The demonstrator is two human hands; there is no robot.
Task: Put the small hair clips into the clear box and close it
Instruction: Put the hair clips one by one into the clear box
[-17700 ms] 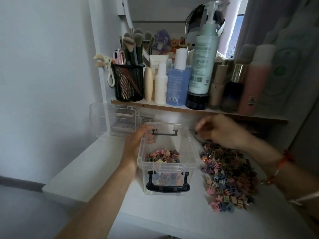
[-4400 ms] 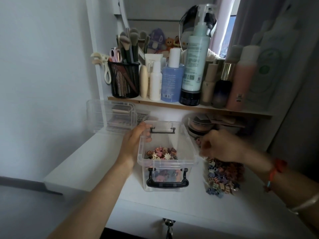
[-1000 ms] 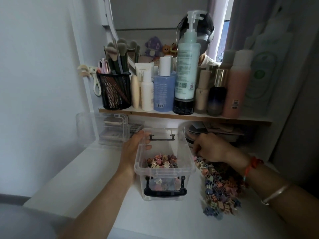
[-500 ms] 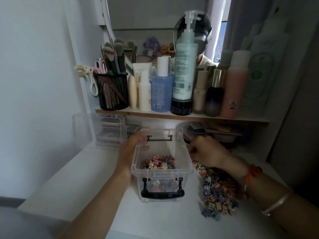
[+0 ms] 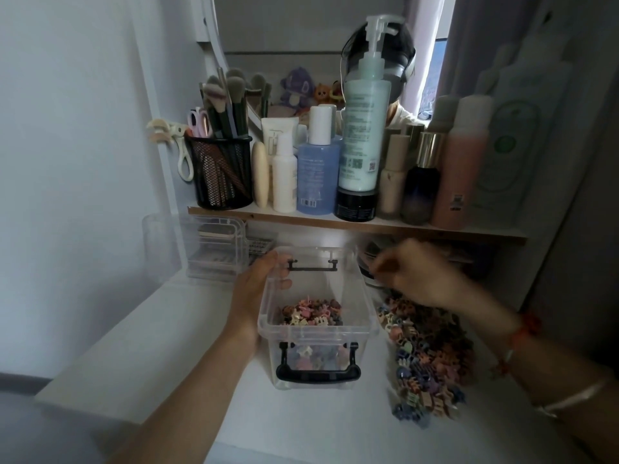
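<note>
At centre frame our left hand (image 5: 256, 291) grips the left wall of the open clear box (image 5: 316, 330) on the bench (image 5: 160, 349), fingers (image 5: 283, 261) curled over its rim. Some hair clips (image 5: 311, 311) lie inside, and a larger pile (image 5: 427, 360) sits just right of the box. Our right hand (image 5: 413, 272) hovers blurred above that pile with its fingers curled. We cannot tell whether they pinch a clip.

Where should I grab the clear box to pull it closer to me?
Probably the black handle on the near end of the clear box: come from the front, fingers hooked under its bar. It hangs free facing you; the left hand holds the far left rim, and loose clips crowd the right side.
</note>
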